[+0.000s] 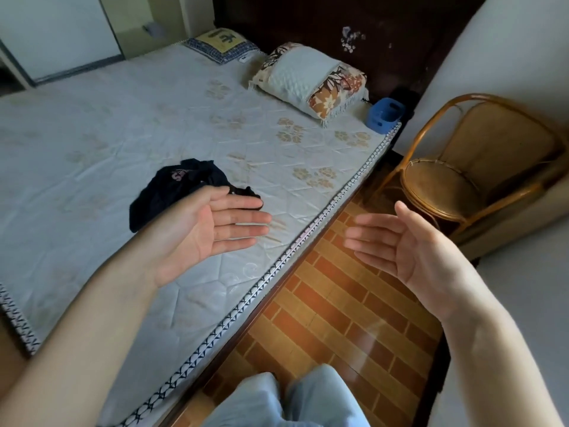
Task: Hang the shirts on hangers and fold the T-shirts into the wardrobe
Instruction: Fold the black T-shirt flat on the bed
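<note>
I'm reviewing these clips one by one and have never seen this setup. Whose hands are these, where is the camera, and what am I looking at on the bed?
There is no machine here: a person wears a wide-angle camera on the head, looking forward and down, so you see their own arms. The left hand and the right hand are both open, palms facing each other, and hold nothing. The left is over the mattress, the right over the tiled floor. On the mattress lies one crumpled dark garment with a pinkish print, partly behind the left hand. Farther back are a floral pillow, a second pillow and a blue plastic basket. A rattan chair stands to the right.
</note>
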Action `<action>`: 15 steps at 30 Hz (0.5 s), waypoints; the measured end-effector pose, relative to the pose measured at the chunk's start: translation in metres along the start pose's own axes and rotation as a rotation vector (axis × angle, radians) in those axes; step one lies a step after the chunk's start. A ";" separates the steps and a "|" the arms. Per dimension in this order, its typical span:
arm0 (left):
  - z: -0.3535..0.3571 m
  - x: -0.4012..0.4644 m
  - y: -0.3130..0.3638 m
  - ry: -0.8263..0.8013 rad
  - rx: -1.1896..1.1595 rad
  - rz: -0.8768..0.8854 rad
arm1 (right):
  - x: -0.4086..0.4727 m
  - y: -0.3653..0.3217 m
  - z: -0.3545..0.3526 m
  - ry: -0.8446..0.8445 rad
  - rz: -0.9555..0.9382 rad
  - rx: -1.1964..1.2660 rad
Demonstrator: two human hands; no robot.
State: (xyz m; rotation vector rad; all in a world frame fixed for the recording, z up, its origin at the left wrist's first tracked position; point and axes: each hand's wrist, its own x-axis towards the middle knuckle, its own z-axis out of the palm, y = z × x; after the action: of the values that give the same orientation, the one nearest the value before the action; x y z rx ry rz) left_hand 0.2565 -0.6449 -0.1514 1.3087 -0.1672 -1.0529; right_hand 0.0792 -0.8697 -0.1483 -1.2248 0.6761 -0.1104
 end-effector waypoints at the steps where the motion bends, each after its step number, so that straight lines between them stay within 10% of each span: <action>1: -0.006 0.004 0.001 0.026 -0.010 -0.001 | 0.011 -0.004 0.004 -0.015 0.013 -0.011; 15: -0.061 0.109 0.026 0.358 -0.166 0.027 | 0.230 -0.064 0.039 -0.346 0.177 -0.200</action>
State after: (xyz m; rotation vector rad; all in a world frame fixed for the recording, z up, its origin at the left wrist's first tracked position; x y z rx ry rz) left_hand 0.3701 -0.6818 -0.1972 1.3168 0.1685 -0.7761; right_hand 0.3018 -0.9590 -0.1813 -1.3280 0.4966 0.3169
